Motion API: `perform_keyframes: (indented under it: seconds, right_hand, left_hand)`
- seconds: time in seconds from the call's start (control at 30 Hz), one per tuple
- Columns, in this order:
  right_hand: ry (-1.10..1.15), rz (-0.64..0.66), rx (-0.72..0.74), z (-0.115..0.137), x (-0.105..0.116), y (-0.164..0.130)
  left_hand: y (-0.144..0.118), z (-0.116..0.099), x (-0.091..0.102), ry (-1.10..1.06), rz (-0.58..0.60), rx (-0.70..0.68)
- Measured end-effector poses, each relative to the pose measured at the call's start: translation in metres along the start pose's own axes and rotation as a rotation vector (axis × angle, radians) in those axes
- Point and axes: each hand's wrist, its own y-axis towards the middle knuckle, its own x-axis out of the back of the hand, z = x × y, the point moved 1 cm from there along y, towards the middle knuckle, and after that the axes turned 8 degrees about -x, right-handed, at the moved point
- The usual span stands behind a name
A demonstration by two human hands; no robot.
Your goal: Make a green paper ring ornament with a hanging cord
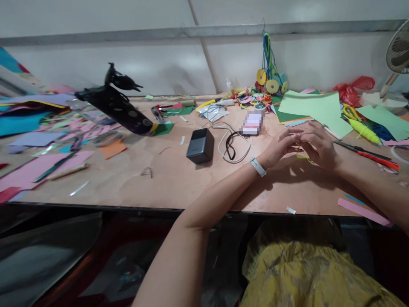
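My left hand (pixel 281 147), with a pale watch band at its wrist, meets my right hand (pixel 319 147) above the table's right half. The fingertips of both hands come together in a pinch around a thin yellow-green strand of yarn (pixel 303 158). A short loop of this yarn hangs below the fingers; the rest is hidden by them. Left of the hands lies a phone (pixel 253 123) with a blurred screen. Close to my right hand are a white stick-like piece (pixel 332 132) and orange-handled scissors (pixel 377 160).
A black power bank (pixel 200 146) stands mid-table beside a white cable (pixel 234 161). A black bird-shaped ornament (pixel 119 102) leans at left near scattered paper. Green sheets (pixel 311 104), a yellow-green yarn bundle (pixel 364 131) and a fan (pixel 399 51) are at right. Yarn-hung discs (pixel 272 86) hang on the wall.
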Motion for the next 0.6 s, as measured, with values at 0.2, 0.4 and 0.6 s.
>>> perform_keyframes:
  seconds: [0.2,0.4,0.6]
  right_hand:
    - [-0.007,-0.01,-0.002,-0.0002,-0.0015,0.0001]
    - [-0.024,-0.048,-0.011,-0.0018,-0.0047,-0.0013]
    - [-0.037,-0.008,-0.04,-0.0029,-0.0063,-0.0043]
  left_hand:
    - [0.0012,0.0032,0.002,-0.017,0.021,-0.05]
    - [0.0005,0.0039,-0.0009,-0.067,0.041,-0.011]
    - [0.0011,0.0058,-0.0057,-0.176,-0.016,0.037]
